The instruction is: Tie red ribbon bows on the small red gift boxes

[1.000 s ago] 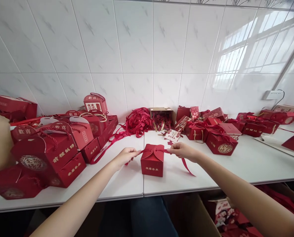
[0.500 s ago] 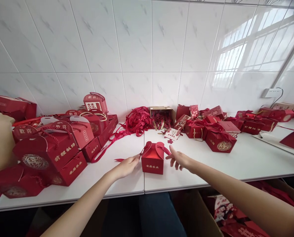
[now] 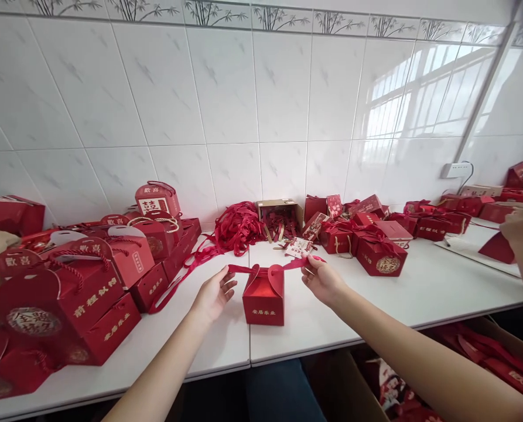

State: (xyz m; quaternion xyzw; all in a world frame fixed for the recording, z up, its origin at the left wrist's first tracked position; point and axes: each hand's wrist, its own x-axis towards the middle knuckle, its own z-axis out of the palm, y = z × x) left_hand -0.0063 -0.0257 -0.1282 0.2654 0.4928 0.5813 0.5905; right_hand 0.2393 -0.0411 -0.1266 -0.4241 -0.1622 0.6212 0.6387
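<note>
A small red gift box with gold characters stands upright on the white table in front of me. Its rounded top flaps are folded up, and a red ribbon runs through them and out to both sides. My left hand is to the left of the box, pinching one ribbon end between thumb and finger. On the other side my right hand pinches the opposite end. Both lengths are stretched nearly level above the box, which neither hand touches.
Stacked red boxes crowd the left side. A heap of red ribbons and an open carton of tags lie against the tiled wall. Ribboned boxes stand at right. A co-worker's hand shows at the right edge.
Both hands have risen with the ribbon, whose ends are now drawn outward and level. My right fingers have closed on their end. The view has tilted up and shifted slightly.
</note>
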